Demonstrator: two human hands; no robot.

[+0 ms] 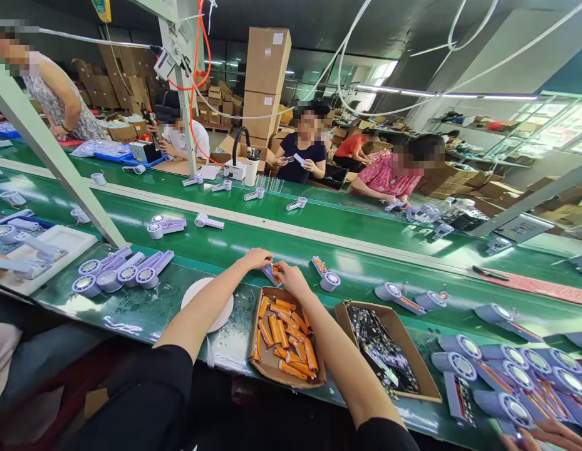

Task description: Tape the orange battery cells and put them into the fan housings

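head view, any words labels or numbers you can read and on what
None can be read.
White label on the stacked cardboard boxes: too small.
Yellow sign hanging at the top: blurred.
Orange cells in the open box below both hands: no legible print.

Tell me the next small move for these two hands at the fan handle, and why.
Probably press the orange cell down into the open fan handle: left hand and right hand both pinch it above the box of orange cells.
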